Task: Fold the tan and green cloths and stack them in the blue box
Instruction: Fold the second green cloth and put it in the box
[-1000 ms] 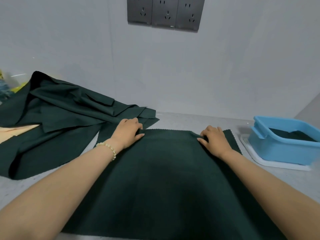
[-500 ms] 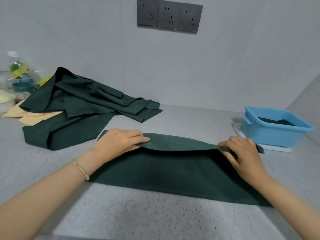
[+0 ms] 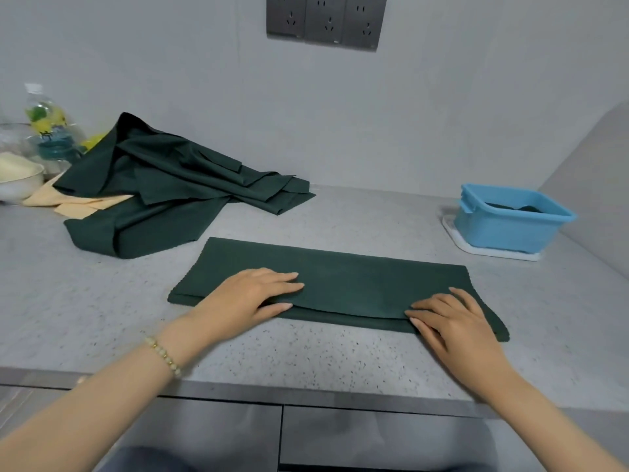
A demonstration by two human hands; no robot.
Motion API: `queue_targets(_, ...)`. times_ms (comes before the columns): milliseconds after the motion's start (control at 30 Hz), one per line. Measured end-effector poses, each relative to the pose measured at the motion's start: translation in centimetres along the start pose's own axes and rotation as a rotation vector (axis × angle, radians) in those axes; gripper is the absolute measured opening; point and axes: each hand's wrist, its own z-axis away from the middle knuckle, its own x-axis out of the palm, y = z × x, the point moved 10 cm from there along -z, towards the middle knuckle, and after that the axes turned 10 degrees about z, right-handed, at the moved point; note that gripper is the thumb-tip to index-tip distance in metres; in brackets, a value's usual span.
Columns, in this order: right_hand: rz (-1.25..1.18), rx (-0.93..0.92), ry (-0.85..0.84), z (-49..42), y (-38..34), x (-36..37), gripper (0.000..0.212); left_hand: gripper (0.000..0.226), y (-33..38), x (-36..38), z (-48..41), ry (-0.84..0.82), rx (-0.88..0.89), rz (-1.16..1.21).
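- Head view, the step: a green cloth lies on the counter folded once into a long band, well to the left of the box.
- The left hand lies flat on the top layer near the band's left end. Its fingers are straight and grasp nothing.
- The right hand rests with loose, nearly straight fingers on the near edge at the right end. It too grasps nothing.
- The top layer's near edge sits a little back from the lower one along the middle. I would draw it forward until both edges meet, then smooth outward from the centre so no air stays under the fold.
- The band looks longer than the box is wide, so I judge it needs at least one more fold, end to end. The corners should be matched before pressing.
- Head view, the count: one cloth is under the hands.
- One loose pile of green cloths lies at the back left. How many it holds cannot be told.
- Tan cloths peek out beneath the pile. Two corners show, but the number is unclear.
- There is one blue box, on a white tray, with dark cloth already inside. The number of pieces is hidden.
- One bottle and one bowl stand at the far left.
- Three sockets are on the wall.
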Motion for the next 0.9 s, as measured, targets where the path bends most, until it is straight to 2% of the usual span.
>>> queue_targets(100,0.003,-0.001,-0.031,-0.4,-0.5,-0.2,0.013,0.037,1.0,0.9,-0.2,-0.014,0.021,0.0)
queue_targets(300,-0.139,-0.112,-0.183,-2.0,-4.4,1.2,0.037,0.03,2.7,0.4,0.2,0.056,0.093,0.024)
queue_targets(500,-0.229,-0.214,-0.308,-2.2,-7.2,3.2,0.043,0.049,2.0,1.6,0.5,-0.099,0.053,0.038)
queue_targets(600,-0.365,-0.159,-0.366,-3.3,-6.2,3.5,0.037,0.057,0.8,1.0,-0.1,-0.112,-0.108,0.191)
queue_targets(700,-0.527,0.016,-0.345,-6.6,-3.9,4.5,0.033,0.065,0.0,0.0,-3.0,-0.054,-0.202,0.269)
queue_targets(800,-0.503,0.176,-0.361,-10.0,-2.9,6.5,0.04,0.051,-0.1,0.3,-6.7,-0.026,-0.262,0.263)
queue_targets(900,-0.387,0.185,-0.543,-11.2,-4.8,9.7,0.049,0.048,-0.2,2.2,-9.6,-0.111,-0.299,0.219)
